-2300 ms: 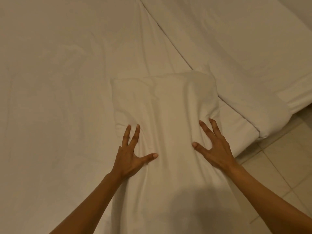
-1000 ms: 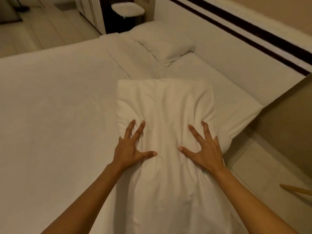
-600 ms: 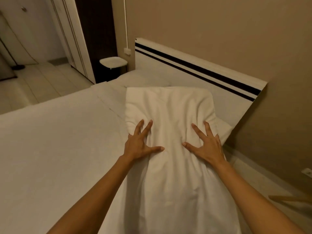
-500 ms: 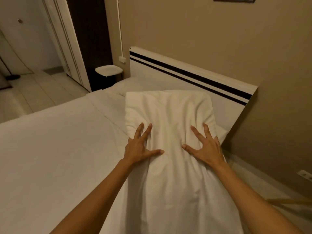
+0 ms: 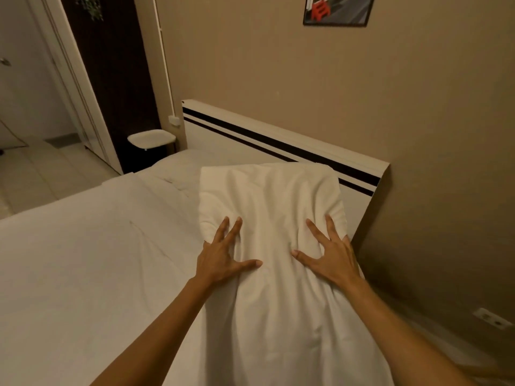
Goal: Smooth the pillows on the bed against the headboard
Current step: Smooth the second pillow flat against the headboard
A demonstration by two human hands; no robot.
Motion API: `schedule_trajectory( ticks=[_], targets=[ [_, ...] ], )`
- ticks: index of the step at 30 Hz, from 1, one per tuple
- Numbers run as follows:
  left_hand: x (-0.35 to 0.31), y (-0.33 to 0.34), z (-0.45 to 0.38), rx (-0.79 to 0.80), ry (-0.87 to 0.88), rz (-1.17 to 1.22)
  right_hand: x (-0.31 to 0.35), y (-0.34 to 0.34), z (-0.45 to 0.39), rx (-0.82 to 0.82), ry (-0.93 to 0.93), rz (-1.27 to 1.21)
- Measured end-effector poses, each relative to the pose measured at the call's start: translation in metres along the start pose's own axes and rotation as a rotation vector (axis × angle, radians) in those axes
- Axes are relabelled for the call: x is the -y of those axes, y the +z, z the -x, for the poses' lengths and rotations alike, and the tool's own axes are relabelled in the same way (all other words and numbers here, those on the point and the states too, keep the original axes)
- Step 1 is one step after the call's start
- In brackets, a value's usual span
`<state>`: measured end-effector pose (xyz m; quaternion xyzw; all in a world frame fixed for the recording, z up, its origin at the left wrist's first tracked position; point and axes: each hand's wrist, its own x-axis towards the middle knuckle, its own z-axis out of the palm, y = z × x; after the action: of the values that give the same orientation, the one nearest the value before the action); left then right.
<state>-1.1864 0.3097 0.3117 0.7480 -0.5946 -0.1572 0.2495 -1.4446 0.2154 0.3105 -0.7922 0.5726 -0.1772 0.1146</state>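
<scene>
A long white pillow is in front of me, creased, with its far end up in front of the white headboard with black stripes. My left hand grips its left side with fingers spread. My right hand grips its right side the same way. The pillow's near end runs down out of the frame between my forearms. A second white pillow lies flat on the bed at the far end of the headboard, partly hidden.
A tan wall stands behind the headboard, with a framed picture high up and a socket low on the right. A small white side table stands past the bed's far corner, beside a dark doorway. Tiled floor lies at left.
My view has risen from the mattress to the headboard and wall. The pillow has come up off the bed and toward the headboard, with both hands staying on its sides.
</scene>
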Motion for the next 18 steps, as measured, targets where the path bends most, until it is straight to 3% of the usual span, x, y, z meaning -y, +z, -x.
schedule_trajectory(
  ticks=[8,18],
  targets=[
    [-0.028,0.039,-0.063,0.026,-0.08,0.019,-0.056,0.006,-0.085,0.074,-0.074,0.002],
    [-0.009,0.077,-0.187,0.038,-0.169,0.034,-0.084,0.054,-0.223,0.126,-0.132,0.009]
  ],
)
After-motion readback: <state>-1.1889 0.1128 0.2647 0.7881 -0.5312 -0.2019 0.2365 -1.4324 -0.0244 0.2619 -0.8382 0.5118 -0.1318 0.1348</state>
